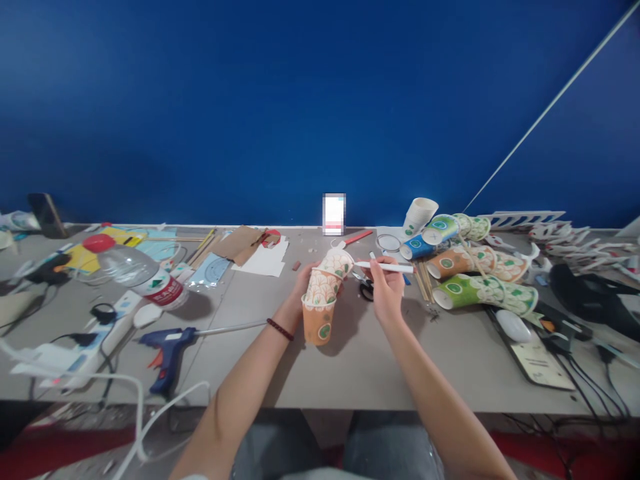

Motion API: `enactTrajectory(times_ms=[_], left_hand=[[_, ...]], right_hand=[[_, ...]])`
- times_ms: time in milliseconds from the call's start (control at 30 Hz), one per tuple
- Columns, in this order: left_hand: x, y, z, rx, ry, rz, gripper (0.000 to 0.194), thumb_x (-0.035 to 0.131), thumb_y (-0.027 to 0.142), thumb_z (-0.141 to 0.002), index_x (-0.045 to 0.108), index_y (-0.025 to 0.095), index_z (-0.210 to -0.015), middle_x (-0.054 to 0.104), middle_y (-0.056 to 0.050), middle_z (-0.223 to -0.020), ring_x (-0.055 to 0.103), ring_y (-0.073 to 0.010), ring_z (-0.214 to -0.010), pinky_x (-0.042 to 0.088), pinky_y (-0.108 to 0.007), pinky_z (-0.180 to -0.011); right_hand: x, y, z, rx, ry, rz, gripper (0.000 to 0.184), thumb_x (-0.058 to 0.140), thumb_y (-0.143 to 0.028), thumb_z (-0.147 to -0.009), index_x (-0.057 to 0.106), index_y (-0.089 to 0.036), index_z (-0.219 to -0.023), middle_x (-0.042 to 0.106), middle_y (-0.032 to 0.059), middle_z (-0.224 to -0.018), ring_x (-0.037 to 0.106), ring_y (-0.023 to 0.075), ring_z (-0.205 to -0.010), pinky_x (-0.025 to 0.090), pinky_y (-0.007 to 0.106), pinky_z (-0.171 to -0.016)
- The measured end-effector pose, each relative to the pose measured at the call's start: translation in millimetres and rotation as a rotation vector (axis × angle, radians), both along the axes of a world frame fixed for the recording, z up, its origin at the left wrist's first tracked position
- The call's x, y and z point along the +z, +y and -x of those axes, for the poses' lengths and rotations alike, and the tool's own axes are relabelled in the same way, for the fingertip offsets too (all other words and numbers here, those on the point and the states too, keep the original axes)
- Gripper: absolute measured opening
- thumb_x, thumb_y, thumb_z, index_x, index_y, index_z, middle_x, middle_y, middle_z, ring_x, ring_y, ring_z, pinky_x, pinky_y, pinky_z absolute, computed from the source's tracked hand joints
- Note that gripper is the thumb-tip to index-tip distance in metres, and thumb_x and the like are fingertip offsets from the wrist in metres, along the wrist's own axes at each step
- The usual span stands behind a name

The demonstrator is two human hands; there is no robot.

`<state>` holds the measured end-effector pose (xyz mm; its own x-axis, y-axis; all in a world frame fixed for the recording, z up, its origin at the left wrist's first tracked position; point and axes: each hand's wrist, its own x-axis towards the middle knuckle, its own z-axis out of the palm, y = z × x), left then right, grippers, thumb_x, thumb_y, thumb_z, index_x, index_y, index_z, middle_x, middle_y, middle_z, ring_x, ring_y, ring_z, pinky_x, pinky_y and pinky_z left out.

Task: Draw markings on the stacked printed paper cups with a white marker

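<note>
My left hand [303,283] is wrapped round a bent stack of paper cups [323,293], orange at its lower end with a green round logo and white with a leafy pattern above. The stack tilts to the right at its upper end. In my right hand [386,283] is a white marker pen [385,266], held in a pinch, its tip pointing left near the rim of the upper cup. A pair of scissors [367,291] with black handles lies on the table between my hands, partly hidden.
A blue glue gun [173,347], a power strip [103,333] and a tipped plastic bottle [145,273] lie left. Several joined cup stacks [483,293] and wooden sticks [424,280] lie right. A lit phone [334,215] leans against the blue wall [320,100]. Cables hang over the front edge.
</note>
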<state>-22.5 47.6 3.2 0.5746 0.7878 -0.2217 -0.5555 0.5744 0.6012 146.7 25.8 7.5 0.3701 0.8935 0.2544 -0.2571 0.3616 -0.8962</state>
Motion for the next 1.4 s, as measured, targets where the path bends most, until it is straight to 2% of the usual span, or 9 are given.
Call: enactTrajectory(times_ms=[167,467,600,700,833,967,1133,1267,1400], left_hand=[[-10.1,7,2,-0.001,-0.022,-0.003,0.054,0.049,0.042,-0.078,0.064,0.006,-0.115,0.073,-0.017,-0.092,0.065,-0.0250,-0.069,0.048,-0.035,-0.066],[-19.8,13,4,-0.003,-0.035,0.105,0.056,0.052,0.037,-0.069,0.065,0.004,-0.113,0.074,-0.018,-0.088,0.069,-0.0295,-0.077,0.052,-0.038,-0.073],[-16.9,10,3,0.003,-0.019,0.131,0.056,0.050,0.042,-0.074,0.067,0.004,-0.111,0.074,-0.017,-0.084,0.068,-0.0280,-0.069,0.051,-0.037,-0.068],[-10.8,7,1,0.027,-0.027,0.152,0.059,0.045,0.055,-0.083,0.069,0.007,-0.107,0.073,-0.015,-0.081,0.066,-0.0243,-0.063,0.050,-0.034,-0.063],[-6.5,5,0,0.002,0.003,0.142,0.068,0.040,0.070,-0.085,0.071,0.010,-0.094,0.071,-0.013,-0.071,0.066,-0.0227,-0.059,0.050,-0.032,-0.059],[-5.2,4,-3,0.003,0.032,0.136,0.048,0.046,0.052,-0.088,0.070,0.010,-0.086,0.071,-0.013,-0.069,0.067,-0.0224,-0.058,0.050,-0.031,-0.060],[-2.4,1,-6,0.063,-0.018,0.131,0.041,0.049,0.034,-0.082,0.070,0.005,-0.101,0.074,-0.017,-0.080,0.070,-0.0276,-0.071,0.052,-0.037,-0.069],[-2.4,0,-7,0.077,-0.006,0.108,0.044,0.050,0.034,-0.080,0.070,0.004,-0.106,0.075,-0.016,-0.084,0.071,-0.0294,-0.076,0.052,-0.038,-0.073],[-5.1,-1,-10,0.093,0.053,0.085,0.036,0.053,0.035,-0.084,0.071,0.008,-0.098,0.075,-0.013,-0.081,0.070,-0.0255,-0.071,0.051,-0.034,-0.072]], right_hand=[[1.3,-1,-1,-0.016,-0.061,0.003,0.037,0.072,-0.053,-0.080,0.057,-0.021,-0.089,0.072,0.0032,-0.085,0.070,0.0210,-0.085,0.054,0.037,-0.084],[3.1,-3,-1,-0.014,-0.153,0.011,0.036,0.069,-0.054,-0.083,0.058,-0.021,-0.090,0.068,0.0022,-0.082,0.066,0.0197,-0.080,0.054,0.034,-0.080],[1.7,-2,0,-0.014,-0.140,0.007,0.037,0.070,-0.055,-0.082,0.058,-0.020,-0.090,0.068,0.0021,-0.083,0.066,0.0192,-0.079,0.054,0.035,-0.081],[-0.3,-1,0,0.021,-0.111,-0.001,0.037,0.070,-0.054,-0.083,0.058,-0.020,-0.091,0.069,0.0018,-0.084,0.067,0.0192,-0.081,0.054,0.037,-0.084],[0.0,-2,2,0.041,-0.075,-0.012,0.036,0.071,-0.053,-0.082,0.057,-0.021,-0.091,0.070,0.0020,-0.086,0.069,0.0198,-0.085,0.054,0.037,-0.085],[3.0,-4,2,0.026,-0.098,-0.018,0.036,0.071,-0.054,-0.082,0.058,-0.021,-0.090,0.071,0.0030,-0.086,0.069,0.0199,-0.084,0.054,0.036,-0.082],[8.3,-6,2,0.008,-0.155,-0.015,0.033,0.070,-0.051,-0.083,0.059,-0.021,-0.090,0.073,0.0050,-0.091,0.070,0.0215,-0.091,0.053,0.035,-0.083],[8.8,-6,2,0.018,-0.184,-0.018,0.031,0.068,-0.050,-0.084,0.059,-0.022,-0.091,0.073,0.0051,-0.091,0.070,0.0221,-0.090,0.054,0.034,-0.081],[8.9,-7,3,0.053,-0.218,-0.031,0.028,0.067,-0.048,-0.085,0.059,-0.022,-0.091,0.073,0.0047,-0.091,0.069,0.0205,-0.080,0.055,0.033,-0.073]])
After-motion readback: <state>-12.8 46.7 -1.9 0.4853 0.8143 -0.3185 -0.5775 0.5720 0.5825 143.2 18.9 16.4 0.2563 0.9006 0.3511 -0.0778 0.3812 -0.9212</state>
